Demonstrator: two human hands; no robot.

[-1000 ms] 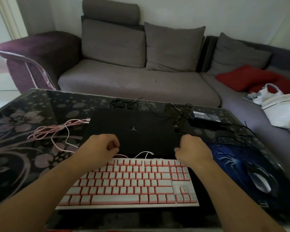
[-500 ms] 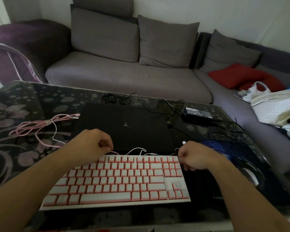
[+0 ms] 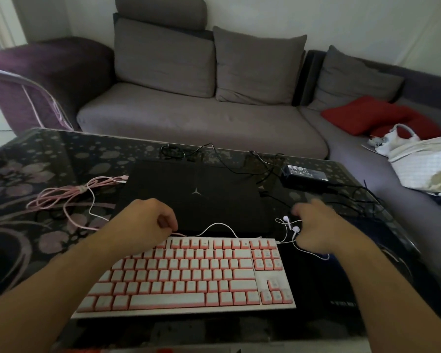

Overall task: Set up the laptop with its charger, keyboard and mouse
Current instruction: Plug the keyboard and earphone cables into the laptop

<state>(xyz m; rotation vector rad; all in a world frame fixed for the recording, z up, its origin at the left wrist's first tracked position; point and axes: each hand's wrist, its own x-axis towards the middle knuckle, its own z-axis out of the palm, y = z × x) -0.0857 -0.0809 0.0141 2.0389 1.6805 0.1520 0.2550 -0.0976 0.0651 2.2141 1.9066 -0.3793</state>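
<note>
The closed black laptop (image 3: 196, 197) lies flat in the middle of the glass table. In front of it sits the pink-and-white keyboard (image 3: 189, 273). The black charger brick (image 3: 307, 174) rests at the laptop's right rear, its black cords tangled around it. My left hand (image 3: 145, 222) is a fist at the keyboard's back left edge, pinching one end of a thin white earphone cable (image 3: 214, 226). My right hand (image 3: 318, 228) is blurred with its fingers apart, next to the two white earbuds (image 3: 290, 224) lying by the laptop's front right corner. My right arm hides the mouse.
A bundled pink cable (image 3: 69, 197) lies left of the laptop. A dark mouse pad (image 3: 316, 289) covers the table right of the keyboard. The floral glass table (image 3: 23, 187) ends just beyond the laptop. Behind it stands a grey sofa (image 3: 201, 123) with a red cushion and clothes at right.
My right hand moved right from the laptop's front edge, carrying the earbuds, then spread its fingers beside them. My left fist stayed put. The view shifted slightly.
</note>
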